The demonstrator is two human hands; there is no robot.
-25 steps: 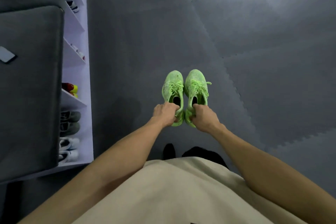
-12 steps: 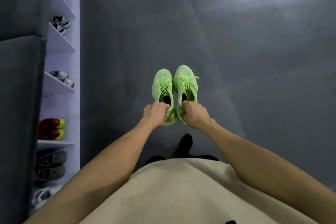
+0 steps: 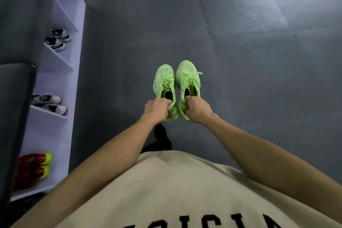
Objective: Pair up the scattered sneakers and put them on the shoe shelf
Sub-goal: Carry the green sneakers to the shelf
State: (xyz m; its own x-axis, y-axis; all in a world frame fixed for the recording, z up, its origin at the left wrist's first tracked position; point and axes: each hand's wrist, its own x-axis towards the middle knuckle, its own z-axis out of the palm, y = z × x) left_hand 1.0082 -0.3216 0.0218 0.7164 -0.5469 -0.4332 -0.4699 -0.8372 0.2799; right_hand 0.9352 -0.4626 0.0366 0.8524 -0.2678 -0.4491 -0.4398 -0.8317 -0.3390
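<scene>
Both bare arms reach forward from the torso, converging toward 12 o'clock. The left hand (image 3: 157, 108) sits just at 11 o'clock of frame centre, back of the hand up, fingers curled tight around a heel. The right hand (image 3: 197, 109) sits just beside it at 1 o'clock, knuckles up, fingers likewise curled in a grip. The wrists are straight, and the hands are close but apart.

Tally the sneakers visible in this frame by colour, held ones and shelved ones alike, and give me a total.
Neon green: 2, one held in the left hand, one in the right hand: green sneakers
Black and white: 2
Grey and white with pink heels: 2
Red and yellow: 2
Total: 8; anything on the shelf's lowest, dark level cannot be made out.
</scene>
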